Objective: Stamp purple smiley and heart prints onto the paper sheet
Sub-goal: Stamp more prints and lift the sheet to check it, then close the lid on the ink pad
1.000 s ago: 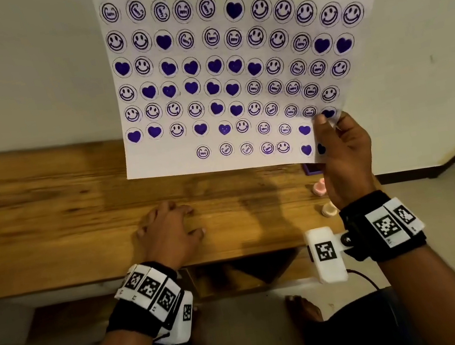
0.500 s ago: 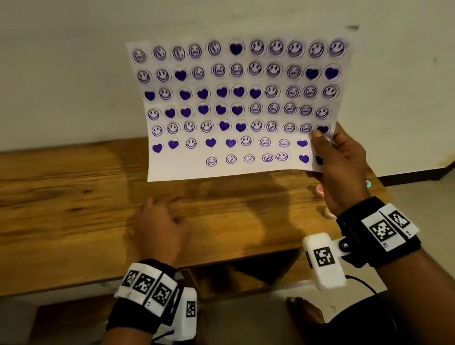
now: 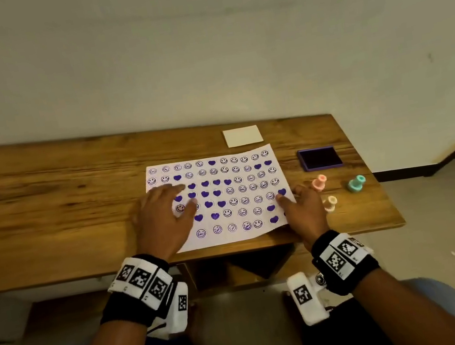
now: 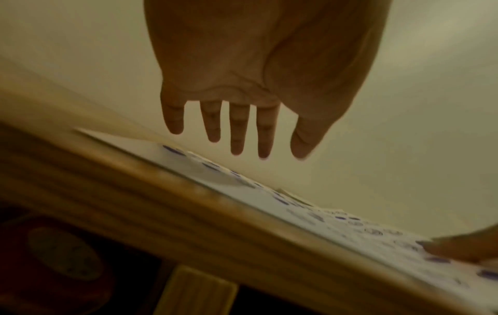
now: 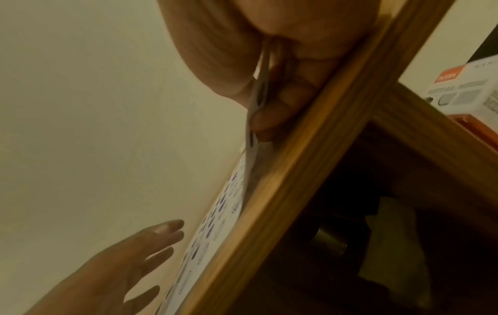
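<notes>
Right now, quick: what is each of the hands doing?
Left hand: open, fingers spread over the paper sheet, holding nothing.
Right hand: pinching the sheet's right edge.

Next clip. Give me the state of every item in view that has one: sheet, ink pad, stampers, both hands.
paper sheet: flat on the table, mostly stamped, right edge lifted.
left hand: open, fingers spread above the sheet.
right hand: pinches the sheet's right edge.
ink pad: open, dark pad showing.
pink stamper: lying on its side, untouched.
green stamper: lying on its side, untouched.
peach stamper: partly hidden by the right hand.
cream note square: flat, blank.
</notes>
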The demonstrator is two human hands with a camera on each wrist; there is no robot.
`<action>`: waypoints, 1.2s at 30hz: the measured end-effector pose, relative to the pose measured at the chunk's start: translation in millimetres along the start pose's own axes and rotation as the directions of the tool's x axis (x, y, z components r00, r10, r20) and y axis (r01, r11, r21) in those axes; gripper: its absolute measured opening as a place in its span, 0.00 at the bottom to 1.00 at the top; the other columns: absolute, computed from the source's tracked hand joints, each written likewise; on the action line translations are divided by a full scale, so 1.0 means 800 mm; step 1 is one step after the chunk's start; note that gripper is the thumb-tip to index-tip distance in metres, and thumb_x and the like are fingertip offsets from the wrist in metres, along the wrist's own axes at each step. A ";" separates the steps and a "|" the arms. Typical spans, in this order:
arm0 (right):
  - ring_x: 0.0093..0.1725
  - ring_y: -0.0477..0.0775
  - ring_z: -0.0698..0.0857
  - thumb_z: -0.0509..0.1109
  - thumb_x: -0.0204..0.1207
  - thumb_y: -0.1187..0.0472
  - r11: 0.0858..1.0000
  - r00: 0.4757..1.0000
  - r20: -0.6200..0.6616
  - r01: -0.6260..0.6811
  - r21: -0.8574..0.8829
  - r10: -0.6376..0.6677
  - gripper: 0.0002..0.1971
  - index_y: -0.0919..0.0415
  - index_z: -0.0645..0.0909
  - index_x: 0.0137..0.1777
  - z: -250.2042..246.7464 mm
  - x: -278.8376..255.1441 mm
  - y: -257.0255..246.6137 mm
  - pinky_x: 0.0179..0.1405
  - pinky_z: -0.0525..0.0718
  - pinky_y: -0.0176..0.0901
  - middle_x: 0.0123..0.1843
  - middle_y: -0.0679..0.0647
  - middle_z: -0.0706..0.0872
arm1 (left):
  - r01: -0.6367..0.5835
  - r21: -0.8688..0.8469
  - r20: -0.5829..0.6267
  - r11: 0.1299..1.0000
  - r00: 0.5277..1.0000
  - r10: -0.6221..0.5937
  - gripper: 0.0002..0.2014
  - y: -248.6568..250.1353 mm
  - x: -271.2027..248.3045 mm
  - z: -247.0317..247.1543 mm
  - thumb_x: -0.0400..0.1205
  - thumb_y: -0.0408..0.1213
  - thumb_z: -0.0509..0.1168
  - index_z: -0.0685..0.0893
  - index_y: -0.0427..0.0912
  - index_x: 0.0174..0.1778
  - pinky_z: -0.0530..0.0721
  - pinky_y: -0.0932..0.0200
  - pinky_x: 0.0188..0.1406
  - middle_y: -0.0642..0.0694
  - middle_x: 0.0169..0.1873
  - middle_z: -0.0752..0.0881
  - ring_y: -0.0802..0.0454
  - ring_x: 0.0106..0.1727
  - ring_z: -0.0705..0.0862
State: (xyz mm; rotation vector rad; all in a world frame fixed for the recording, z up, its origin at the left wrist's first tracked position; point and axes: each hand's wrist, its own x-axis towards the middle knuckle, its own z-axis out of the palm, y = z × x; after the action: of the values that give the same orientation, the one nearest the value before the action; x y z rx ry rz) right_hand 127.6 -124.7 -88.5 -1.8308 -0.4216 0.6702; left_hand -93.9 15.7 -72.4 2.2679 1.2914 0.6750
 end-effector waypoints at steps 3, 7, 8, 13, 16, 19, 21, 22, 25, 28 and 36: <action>0.46 0.49 0.92 0.73 0.79 0.64 0.999 0.999 -0.017 0.027 -0.039 -0.028 0.07 0.53 0.85 0.54 -0.001 0.000 -0.003 0.52 0.91 0.54 0.53 0.52 0.93 | 0.039 0.174 0.207 0.984 0.975 -0.075 0.26 -0.005 -0.007 0.013 0.76 0.61 0.66 0.77 0.61 0.71 0.62 0.36 0.77 0.52 0.77 0.72 0.48 0.79 0.64; 0.49 0.51 0.92 0.74 0.78 0.60 0.997 1.000 -0.017 0.020 -0.076 -0.021 0.05 0.48 0.84 0.47 -0.003 -0.003 -0.008 0.57 0.89 0.59 0.51 0.48 0.93 | 0.018 0.216 0.264 0.976 0.962 -0.076 0.29 -0.012 -0.004 0.018 0.75 0.61 0.67 0.73 0.62 0.73 0.59 0.34 0.78 0.52 0.79 0.67 0.49 0.81 0.61; 0.49 0.51 0.92 0.75 0.78 0.59 0.995 0.999 -0.018 0.024 -0.095 -0.026 0.04 0.47 0.84 0.47 -0.003 -0.004 -0.010 0.57 0.89 0.59 0.51 0.47 0.92 | 0.021 0.216 0.263 0.976 0.962 -0.079 0.29 -0.012 -0.004 0.018 0.75 0.60 0.67 0.73 0.62 0.73 0.59 0.34 0.78 0.52 0.79 0.67 0.49 0.81 0.61; 0.44 0.44 0.84 0.72 0.77 0.42 0.852 0.993 -0.026 0.085 -0.516 -0.114 0.27 0.51 0.77 0.74 -0.026 -0.026 -0.046 0.51 0.86 0.51 0.42 0.41 0.84 | 0.045 0.196 0.261 0.980 0.960 -0.096 0.29 -0.011 -0.003 0.019 0.75 0.59 0.68 0.74 0.62 0.73 0.58 0.34 0.78 0.52 0.79 0.67 0.49 0.81 0.60; 0.50 0.47 0.83 0.71 0.75 0.36 0.732 0.971 -0.019 0.167 -0.660 -0.239 0.27 0.47 0.80 0.71 -0.041 -0.043 -0.072 0.49 0.85 0.51 0.51 0.48 0.84 | 0.041 0.202 0.246 0.979 0.965 -0.091 0.29 -0.005 -0.002 0.017 0.75 0.58 0.68 0.74 0.60 0.73 0.55 0.33 0.79 0.52 0.80 0.67 0.48 0.82 0.59; 0.49 0.46 0.84 0.70 0.75 0.36 0.699 0.958 0.076 0.253 -0.668 -0.275 0.22 0.46 0.85 0.64 -0.035 -0.045 -0.102 0.45 0.82 0.46 0.50 0.45 0.85 | 0.027 0.203 0.197 0.979 0.978 -0.068 0.29 0.005 -0.001 0.016 0.77 0.57 0.68 0.74 0.56 0.74 0.51 0.36 0.81 0.51 0.80 0.67 0.48 0.83 0.58; 0.51 0.47 0.86 0.70 0.74 0.36 0.683 0.955 0.155 0.290 -0.671 -0.253 0.20 0.46 0.87 0.59 -0.017 -0.024 -0.124 0.50 0.81 0.45 0.48 0.44 0.88 | 0.001 0.165 0.183 0.986 0.983 -0.032 0.28 0.017 0.000 0.020 0.77 0.56 0.68 0.75 0.55 0.74 0.50 0.38 0.81 0.50 0.80 0.67 0.48 0.82 0.58; 0.53 0.48 0.87 0.71 0.73 0.36 0.669 0.954 0.187 0.299 -0.680 -0.236 0.20 0.46 0.87 0.57 -0.004 -0.006 -0.135 0.54 0.81 0.44 0.49 0.44 0.89 | -0.020 0.147 0.186 0.989 0.982 -0.008 0.28 0.023 0.000 0.023 0.77 0.56 0.68 0.76 0.54 0.73 0.49 0.39 0.82 0.50 0.79 0.68 0.49 0.82 0.59; 0.57 0.54 0.88 0.72 0.72 0.37 0.598 0.935 0.291 0.355 -0.719 -0.205 0.22 0.49 0.87 0.59 0.043 0.062 -0.164 0.57 0.80 0.42 0.58 0.50 0.90 | -0.080 0.124 0.224 0.989 0.973 0.051 0.29 0.037 -0.003 0.032 0.76 0.58 0.68 0.76 0.55 0.73 0.48 0.41 0.81 0.50 0.79 0.69 0.49 0.82 0.60; 0.65 0.60 0.84 0.72 0.74 0.37 0.494 0.940 0.315 0.336 -0.802 -0.129 0.29 0.56 0.81 0.68 0.086 0.120 -0.186 0.56 0.78 0.44 0.67 0.56 0.85 | -0.100 0.135 0.255 0.986 0.965 0.063 0.30 0.043 -0.004 0.036 0.75 0.61 0.67 0.74 0.56 0.74 0.47 0.42 0.82 0.52 0.80 0.67 0.50 0.82 0.59; 0.47 0.63 0.83 0.65 0.58 0.22 0.300 0.959 0.284 0.278 -0.912 -0.026 0.44 0.56 0.79 0.65 0.121 0.183 -0.153 0.41 0.79 0.48 0.55 0.57 0.86 | -0.134 0.135 0.284 0.982 0.954 0.091 0.30 0.046 -0.003 0.033 0.76 0.60 0.66 0.73 0.56 0.74 0.46 0.41 0.83 0.50 0.81 0.65 0.48 0.83 0.56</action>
State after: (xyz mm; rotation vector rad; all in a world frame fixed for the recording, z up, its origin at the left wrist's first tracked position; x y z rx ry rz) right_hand 184.7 74.7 -33.9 -2.7973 -1.3859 0.4847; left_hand -54.7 -7.3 -71.2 2.4691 1.1180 0.2866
